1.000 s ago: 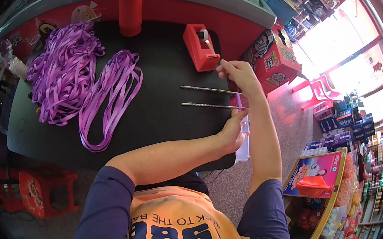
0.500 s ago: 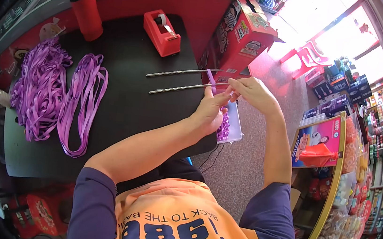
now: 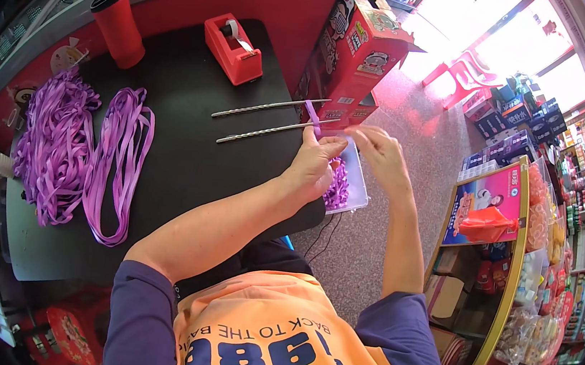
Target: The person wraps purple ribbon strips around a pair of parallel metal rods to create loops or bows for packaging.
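Note:
Two thin twisted metal rods (image 3: 263, 134) stick out side by side over the black table's right edge. A short purple ribbon (image 3: 312, 116) is looped around them near their right ends. My left hand (image 3: 312, 170) is closed on the ribbon just below the nearer rod, thumb up against it. To its right, my right hand (image 3: 384, 160) is held a little apart, its fingers bent together and slightly blurred; anything between them is too small to make out. Below the hands, a white bin (image 3: 357, 190) holds purple ribbon pieces (image 3: 337, 188), partly hidden by my left hand.
On the table (image 3: 177, 184) lie a big heap of purple ribbon (image 3: 58, 149) and a looped ribbon bundle (image 3: 115, 169). Behind them stand a red tumbler (image 3: 122, 32) and a red tape dispenser (image 3: 238, 59). A red carton (image 3: 354, 52) stands past the table; a goods shelf (image 3: 496, 292) is at right.
My right hand has drawn away from my left, to the right. My left hand stays at the ribbon by the rods. The whole view has shifted slightly.

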`<state>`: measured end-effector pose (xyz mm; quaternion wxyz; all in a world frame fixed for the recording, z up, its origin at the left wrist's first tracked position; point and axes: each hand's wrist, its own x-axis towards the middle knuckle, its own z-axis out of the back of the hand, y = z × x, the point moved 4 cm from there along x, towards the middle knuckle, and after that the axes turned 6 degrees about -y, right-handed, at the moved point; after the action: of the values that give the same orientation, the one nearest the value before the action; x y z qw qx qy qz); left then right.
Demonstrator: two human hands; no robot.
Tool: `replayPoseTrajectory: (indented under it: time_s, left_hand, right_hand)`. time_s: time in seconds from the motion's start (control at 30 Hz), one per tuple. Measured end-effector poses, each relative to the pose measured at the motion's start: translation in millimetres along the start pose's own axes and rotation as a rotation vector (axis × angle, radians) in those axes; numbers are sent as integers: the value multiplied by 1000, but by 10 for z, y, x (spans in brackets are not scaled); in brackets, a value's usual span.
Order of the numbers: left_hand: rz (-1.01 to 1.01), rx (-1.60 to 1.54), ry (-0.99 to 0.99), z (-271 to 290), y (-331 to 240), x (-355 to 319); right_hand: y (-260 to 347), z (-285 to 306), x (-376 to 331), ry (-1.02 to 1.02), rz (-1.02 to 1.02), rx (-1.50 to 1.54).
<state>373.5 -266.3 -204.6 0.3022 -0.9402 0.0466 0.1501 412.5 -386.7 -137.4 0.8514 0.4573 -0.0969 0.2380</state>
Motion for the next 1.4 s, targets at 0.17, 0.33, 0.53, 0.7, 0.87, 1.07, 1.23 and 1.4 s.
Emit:
replayPoseTrajectory:
  time_s: [0.17, 0.33, 0.53, 0.7, 0.87, 1.07, 1.23, 1.4]
  left_hand:
    - [14, -7, -12, 20, 5, 20]
    - [38, -29, 23, 19, -43, 14]
    - [77, -86, -24, -1, -52, -38]
    - [97, -104, 13, 28, -10, 4]
    - [101, -116, -2, -10, 2, -7]
    - [91, -136, -2, 10, -18, -4]
    - [97, -137, 1, -25, -17, -26]
    - [101, -147, 11, -35, -41, -36]
  right_hand:
    - [-136, -54, -171, -48, -151, 117]
    - [-3, 106, -69, -61, -145, -10]
    - [203, 113, 499, 195, -104, 74]
    - [36, -440, 907, 785, -268, -137]
    - [-27, -611, 1031, 850, -110, -189]
    - [-24, -662, 1032, 801, -115, -237]
    - [-30, -650, 1004, 756, -104, -265]
    - [46, -610, 909, 540, -71, -425]
